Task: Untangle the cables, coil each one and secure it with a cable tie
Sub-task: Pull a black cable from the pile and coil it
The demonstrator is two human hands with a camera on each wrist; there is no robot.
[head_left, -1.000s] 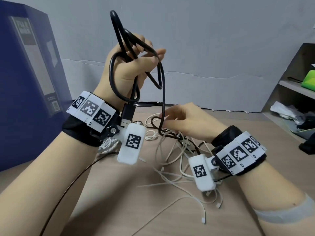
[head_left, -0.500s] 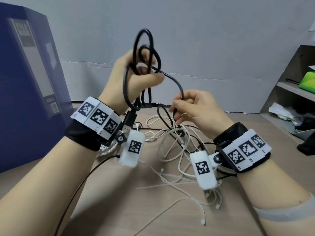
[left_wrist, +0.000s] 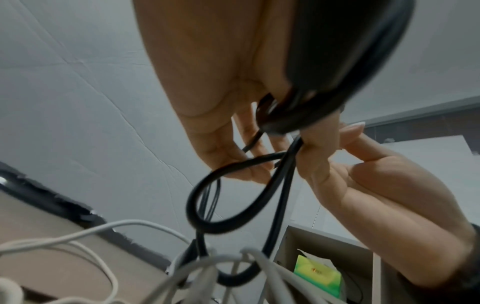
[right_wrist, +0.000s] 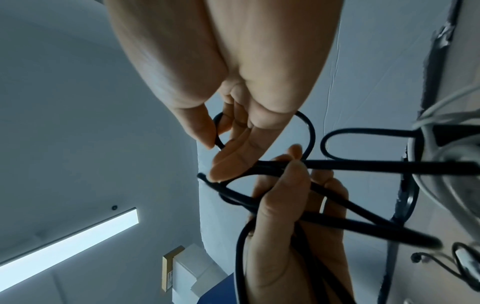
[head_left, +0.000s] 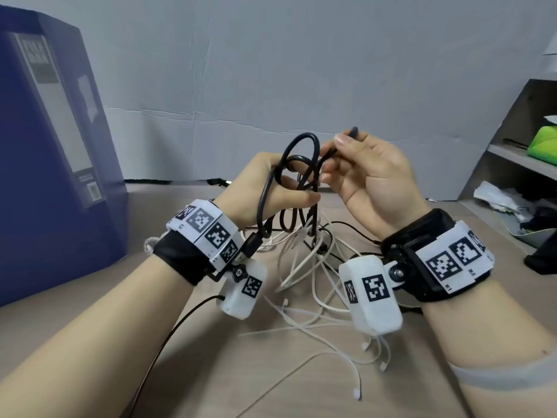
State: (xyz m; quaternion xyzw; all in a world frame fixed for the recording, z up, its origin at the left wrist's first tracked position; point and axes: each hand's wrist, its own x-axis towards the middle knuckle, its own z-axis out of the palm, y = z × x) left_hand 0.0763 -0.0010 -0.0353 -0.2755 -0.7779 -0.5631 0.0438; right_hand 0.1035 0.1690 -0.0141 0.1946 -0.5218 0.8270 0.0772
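White cable ties (head_left: 316,322) lie loose on the tan table (head_left: 211,381) at the bottom centre of the head view, half mixed into the pale cords, so one could be dragged off or snagged when the next cable is pulled. Just above them sit the white cables (head_left: 304,257), still knotted in a heap, with a strand of the black cable (head_left: 265,194) dropping straight into it. If that strand is pulled up hard, the heap may well tighten rather than release. At mid frame the left hand (head_left: 265,188) grips several black loops, thumb pressed across them; a slack grip would spill the coil. Beside it, touching the same loops, the right hand (head_left: 370,179) pinches a black strand between thumb and forefinger, other fingers loosely curled. Feeding it through the wrong loop would likely make a fresh knot.
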